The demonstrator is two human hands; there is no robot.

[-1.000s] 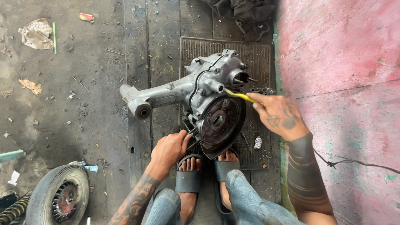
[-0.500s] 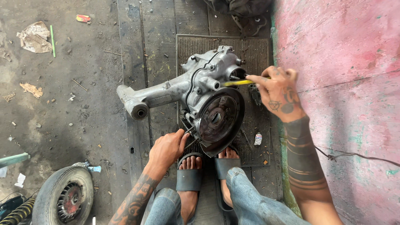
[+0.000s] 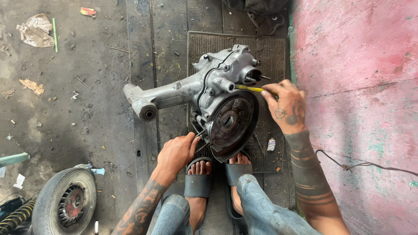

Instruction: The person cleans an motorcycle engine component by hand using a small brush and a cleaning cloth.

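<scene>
The right hand (image 3: pixel 285 106) pinched a yellow-handled tool (image 3: pixel 249 88), its tip against the upper edge of a grey engine casing (image 3: pixel 209 91). The left hand (image 3: pixel 176 152) closed on the casing's lower edge beside the round dark plate (image 3: pixel 230 122), steadying it. The casing stood on a ribbed mat (image 3: pixel 270 48) in front of the person's sandalled feet (image 3: pixel 199 172). Should the tool slip, it could jab the knuckles; an unsteady casing might tip onto the toes.

We are seeing little packaging — a flattened red and yellow wrapper (image 3: pixel 88 11) lying on the floor at the top left, and a small white sachet (image 3: pixel 271 144) resting on the ribbed mat (image 3: pixel 274 56) — nothing else.
</scene>
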